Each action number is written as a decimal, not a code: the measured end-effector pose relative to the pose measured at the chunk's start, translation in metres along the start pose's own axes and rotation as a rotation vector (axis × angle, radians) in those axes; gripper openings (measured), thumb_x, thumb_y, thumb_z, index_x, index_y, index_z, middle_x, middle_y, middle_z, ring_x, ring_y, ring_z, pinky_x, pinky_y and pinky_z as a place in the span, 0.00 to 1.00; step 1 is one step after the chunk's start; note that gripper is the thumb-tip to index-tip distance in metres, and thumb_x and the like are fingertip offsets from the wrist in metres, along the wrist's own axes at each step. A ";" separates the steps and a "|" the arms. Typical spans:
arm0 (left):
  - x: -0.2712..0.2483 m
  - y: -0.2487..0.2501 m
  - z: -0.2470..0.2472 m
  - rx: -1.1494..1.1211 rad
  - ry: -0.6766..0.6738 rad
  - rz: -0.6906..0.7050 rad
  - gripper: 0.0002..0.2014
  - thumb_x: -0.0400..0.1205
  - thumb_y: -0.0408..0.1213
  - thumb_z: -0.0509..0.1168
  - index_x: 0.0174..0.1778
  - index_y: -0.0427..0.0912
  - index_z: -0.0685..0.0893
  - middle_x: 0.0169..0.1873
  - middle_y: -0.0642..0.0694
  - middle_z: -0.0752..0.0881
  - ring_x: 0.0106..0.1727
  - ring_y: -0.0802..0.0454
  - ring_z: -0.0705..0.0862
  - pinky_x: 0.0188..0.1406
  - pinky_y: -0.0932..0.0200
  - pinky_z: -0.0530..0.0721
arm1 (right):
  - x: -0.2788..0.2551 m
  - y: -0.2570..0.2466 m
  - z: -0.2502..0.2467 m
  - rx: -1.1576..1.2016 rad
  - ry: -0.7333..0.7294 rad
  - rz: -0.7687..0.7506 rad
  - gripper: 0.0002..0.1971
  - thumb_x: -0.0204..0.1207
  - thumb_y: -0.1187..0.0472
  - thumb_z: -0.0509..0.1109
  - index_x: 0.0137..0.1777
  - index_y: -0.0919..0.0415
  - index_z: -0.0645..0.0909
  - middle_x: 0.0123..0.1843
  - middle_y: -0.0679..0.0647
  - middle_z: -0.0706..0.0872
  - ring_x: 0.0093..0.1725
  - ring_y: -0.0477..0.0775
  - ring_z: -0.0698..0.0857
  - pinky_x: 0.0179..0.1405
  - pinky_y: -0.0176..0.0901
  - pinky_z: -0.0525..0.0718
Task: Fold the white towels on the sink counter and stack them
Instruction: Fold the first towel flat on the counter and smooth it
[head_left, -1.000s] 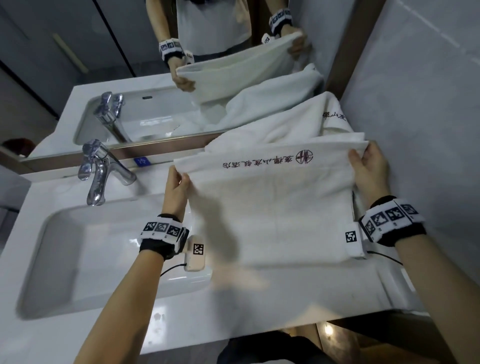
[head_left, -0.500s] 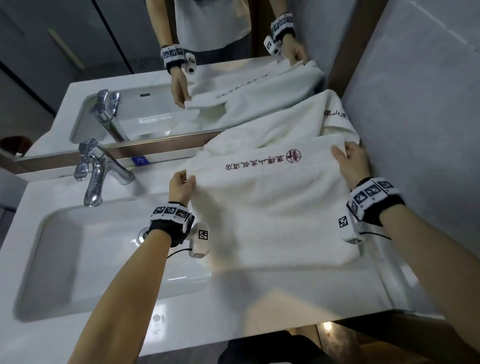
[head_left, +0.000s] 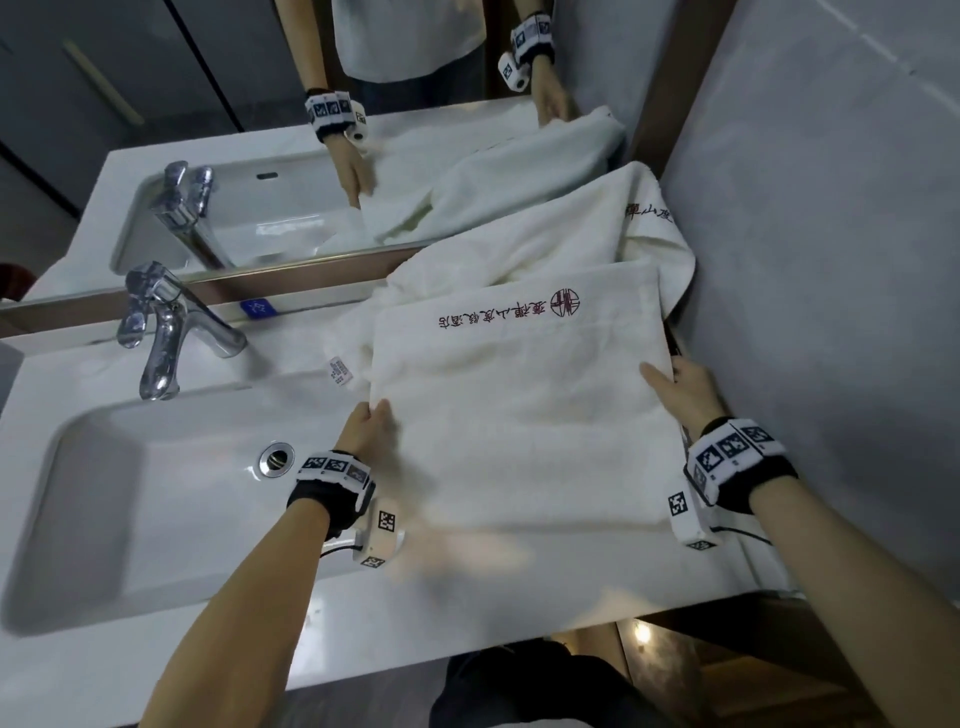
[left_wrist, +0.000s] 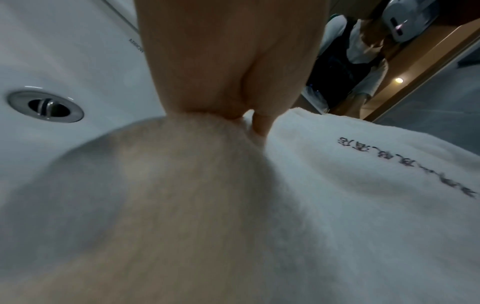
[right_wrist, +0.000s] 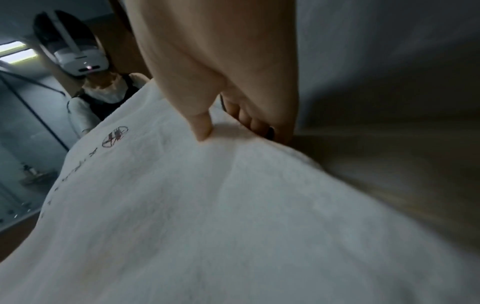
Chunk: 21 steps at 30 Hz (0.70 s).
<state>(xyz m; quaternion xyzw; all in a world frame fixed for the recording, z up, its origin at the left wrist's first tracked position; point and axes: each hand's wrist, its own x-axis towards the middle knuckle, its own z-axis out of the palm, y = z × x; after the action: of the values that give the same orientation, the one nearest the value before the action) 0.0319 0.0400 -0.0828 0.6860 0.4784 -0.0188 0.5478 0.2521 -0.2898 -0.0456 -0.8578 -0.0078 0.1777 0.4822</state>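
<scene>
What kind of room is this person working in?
Most likely a hotel bathroom: a white sink with a chrome tap sits below a wall mirror, and the white towel being folded carries an embroidered logo with lettering.

I am seeing bare forearms, each wearing a black wrist cuff (head_left: 317, 501) wrapped by a white band of black square tags. A small white tagged camera block (head_left: 382, 532) is hanging under each wrist, trailing a thin black cable (head_left: 337, 550). Dark clothing is showing below.
</scene>
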 end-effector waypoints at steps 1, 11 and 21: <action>-0.004 -0.001 0.001 0.025 0.034 0.038 0.10 0.84 0.42 0.56 0.42 0.38 0.70 0.35 0.45 0.72 0.42 0.47 0.72 0.43 0.54 0.69 | -0.003 0.003 -0.002 -0.038 0.002 -0.030 0.14 0.80 0.58 0.66 0.54 0.71 0.81 0.54 0.67 0.87 0.49 0.60 0.85 0.49 0.49 0.82; -0.048 -0.035 -0.004 -0.019 0.018 0.016 0.22 0.87 0.49 0.52 0.65 0.35 0.77 0.55 0.43 0.77 0.57 0.47 0.75 0.61 0.51 0.73 | -0.052 0.033 -0.021 -0.221 -0.082 0.056 0.18 0.78 0.47 0.66 0.36 0.62 0.78 0.34 0.55 0.81 0.36 0.57 0.79 0.33 0.40 0.74; -0.091 -0.020 -0.004 0.141 0.242 0.332 0.10 0.86 0.43 0.53 0.43 0.39 0.69 0.31 0.47 0.74 0.34 0.47 0.72 0.35 0.53 0.69 | -0.069 0.041 -0.026 -0.288 0.064 -0.204 0.15 0.83 0.52 0.57 0.59 0.61 0.77 0.58 0.67 0.84 0.56 0.66 0.82 0.57 0.58 0.81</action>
<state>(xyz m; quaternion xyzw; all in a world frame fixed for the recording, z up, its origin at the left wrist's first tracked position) -0.0325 -0.0157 -0.0456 0.7892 0.4187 0.1208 0.4326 0.1888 -0.3460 -0.0467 -0.9180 -0.1046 0.0974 0.3700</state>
